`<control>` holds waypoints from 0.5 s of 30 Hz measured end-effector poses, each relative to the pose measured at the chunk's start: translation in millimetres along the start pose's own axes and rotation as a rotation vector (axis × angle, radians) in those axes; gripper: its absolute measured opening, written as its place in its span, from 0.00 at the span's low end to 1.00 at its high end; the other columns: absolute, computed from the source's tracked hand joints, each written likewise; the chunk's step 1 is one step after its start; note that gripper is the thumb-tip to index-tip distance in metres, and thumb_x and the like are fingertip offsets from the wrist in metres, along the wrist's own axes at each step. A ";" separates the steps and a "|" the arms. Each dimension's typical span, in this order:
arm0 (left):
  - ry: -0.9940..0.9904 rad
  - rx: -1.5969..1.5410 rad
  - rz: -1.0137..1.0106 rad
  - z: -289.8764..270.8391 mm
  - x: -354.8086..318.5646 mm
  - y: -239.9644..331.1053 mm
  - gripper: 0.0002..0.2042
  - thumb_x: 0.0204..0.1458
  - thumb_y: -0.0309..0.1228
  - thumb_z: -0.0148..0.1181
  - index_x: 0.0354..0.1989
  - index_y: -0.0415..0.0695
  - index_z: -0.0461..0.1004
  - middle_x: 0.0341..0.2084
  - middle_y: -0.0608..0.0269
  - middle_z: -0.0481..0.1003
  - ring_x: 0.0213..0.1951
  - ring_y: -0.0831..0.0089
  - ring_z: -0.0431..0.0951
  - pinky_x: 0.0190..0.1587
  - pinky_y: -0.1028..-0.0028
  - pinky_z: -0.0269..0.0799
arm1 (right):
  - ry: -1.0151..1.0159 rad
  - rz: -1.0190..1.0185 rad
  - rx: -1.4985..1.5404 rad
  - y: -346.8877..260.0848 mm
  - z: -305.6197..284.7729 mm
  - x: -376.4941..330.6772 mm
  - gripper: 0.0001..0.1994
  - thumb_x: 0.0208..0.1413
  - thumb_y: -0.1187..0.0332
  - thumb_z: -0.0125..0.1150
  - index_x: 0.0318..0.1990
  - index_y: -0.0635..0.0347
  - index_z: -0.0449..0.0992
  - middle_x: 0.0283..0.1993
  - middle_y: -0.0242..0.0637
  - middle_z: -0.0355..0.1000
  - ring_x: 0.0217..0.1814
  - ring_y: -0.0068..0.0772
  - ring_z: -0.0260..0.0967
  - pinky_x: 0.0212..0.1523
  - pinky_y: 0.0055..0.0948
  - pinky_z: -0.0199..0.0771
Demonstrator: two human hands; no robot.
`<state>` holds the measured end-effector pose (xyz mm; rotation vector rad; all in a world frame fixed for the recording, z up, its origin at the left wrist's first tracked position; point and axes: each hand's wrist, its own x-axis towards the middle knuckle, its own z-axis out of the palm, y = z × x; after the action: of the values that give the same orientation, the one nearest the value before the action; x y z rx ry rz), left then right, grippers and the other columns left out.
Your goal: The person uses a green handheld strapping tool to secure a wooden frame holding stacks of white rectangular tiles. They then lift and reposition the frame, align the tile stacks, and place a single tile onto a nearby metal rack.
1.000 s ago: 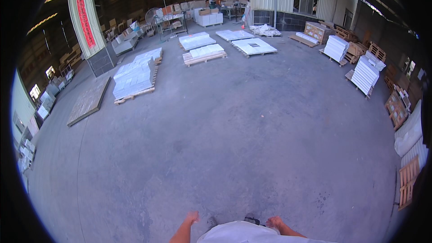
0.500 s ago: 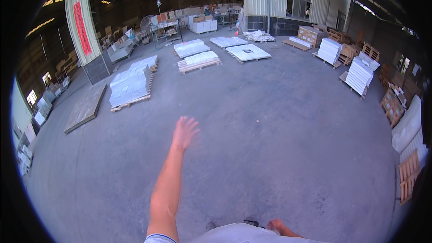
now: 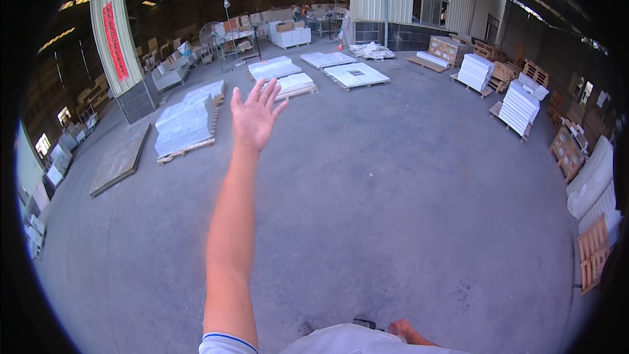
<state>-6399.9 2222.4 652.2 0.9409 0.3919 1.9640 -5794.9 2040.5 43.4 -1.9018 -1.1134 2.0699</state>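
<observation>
My left hand [image 3: 254,121] is raised at the end of an outstretched arm, its fingers spread and nothing in it. Behind it in the view, farther off, lie a low pallet of white slabs [image 3: 296,83] and a long pallet of pale stacked pieces [image 3: 187,121]; the hand appears apart from both. Low at the bottom edge, beside my light shirt [image 3: 354,342], is my right hand [image 3: 401,328]. Its fingers are partly hidden and too small to read. Near it a dark object [image 3: 364,322], perhaps a shoe, shows past the shirt.
Grey concrete floor [image 3: 393,223] spreads ahead. A flat slab [image 3: 121,160] lies left, near a pillar [image 3: 111,33]. Stacks of white slabs [image 3: 519,106] and wooden pallets [image 3: 593,253] stand right. Back there are a fan [image 3: 211,34], worktables and people [image 3: 300,14].
My left hand has risen and reached farther forward, and its blur has cleared. My right hand stays by my shirt. The scene has shifted slightly left in view.
</observation>
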 end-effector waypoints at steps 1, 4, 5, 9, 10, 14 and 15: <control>-0.006 0.084 -0.030 -21.3 -10.1 -16.4 0.38 0.63 0.58 0.29 0.72 0.39 0.44 0.70 0.48 0.51 0.71 0.57 0.50 0.70 0.50 0.47 | 0.037 0.041 0.027 3.8 1.0 3.1 0.16 0.59 0.66 0.54 0.47 0.69 0.76 0.45 0.51 0.77 0.40 0.49 0.77 0.36 0.43 0.80; 0.190 0.458 -0.320 -120.6 -76.7 -94.3 0.38 0.64 0.57 0.33 0.71 0.38 0.46 0.69 0.49 0.54 0.70 0.58 0.53 0.66 0.52 0.53 | 0.038 0.084 0.006 10.0 5.8 10.3 0.20 0.60 0.63 0.52 0.53 0.72 0.70 0.48 0.54 0.76 0.44 0.54 0.77 0.45 0.48 0.79; 0.280 0.667 -0.470 -161.8 -116.7 -124.5 0.36 0.63 0.55 0.38 0.70 0.38 0.50 0.68 0.49 0.56 0.69 0.57 0.56 0.64 0.50 0.56 | -0.004 0.041 0.007 9.9 7.9 10.7 0.20 0.61 0.64 0.52 0.53 0.72 0.70 0.48 0.54 0.75 0.45 0.54 0.76 0.45 0.48 0.79; -0.068 1.753 -1.083 -293.1 -384.0 -201.1 0.29 0.58 0.49 0.49 0.59 0.38 0.68 0.54 0.38 0.71 0.56 0.46 0.72 0.59 0.56 0.67 | 0.024 0.064 0.025 2.5 9.9 0.7 0.18 0.61 0.65 0.51 0.53 0.72 0.71 0.48 0.55 0.75 0.45 0.54 0.76 0.46 0.49 0.79; -0.077 1.759 -1.417 -304.9 -459.5 -205.3 0.31 0.53 0.52 0.52 0.55 0.36 0.72 0.54 0.37 0.71 0.57 0.44 0.71 0.58 0.57 0.67 | 0.057 0.093 0.029 0.8 8.5 -3.0 0.18 0.61 0.66 0.50 0.52 0.72 0.71 0.48 0.55 0.75 0.45 0.54 0.76 0.46 0.49 0.79; 0.310 1.298 -1.983 -288.6 -682.9 -151.2 0.29 0.53 0.49 0.52 0.54 0.35 0.71 0.51 0.38 0.71 0.49 0.45 0.75 0.49 0.57 0.71 | 0.069 0.123 0.007 7.9 -3.0 -12.8 0.18 0.61 0.64 0.51 0.50 0.71 0.72 0.48 0.53 0.76 0.45 0.53 0.77 0.45 0.46 0.79; 0.474 1.202 -2.044 -281.4 -710.1 -133.4 0.28 0.54 0.48 0.52 0.54 0.35 0.71 0.50 0.39 0.71 0.47 0.46 0.75 0.46 0.57 0.72 | 0.065 0.155 -0.016 14.2 -7.3 -12.6 0.17 0.61 0.64 0.51 0.49 0.71 0.73 0.48 0.53 0.76 0.44 0.53 0.77 0.44 0.45 0.79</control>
<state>-6310.9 1730.4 59.5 0.1684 1.8881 -0.1803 -5780.3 2026.5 45.9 -2.1090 -1.0015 2.0628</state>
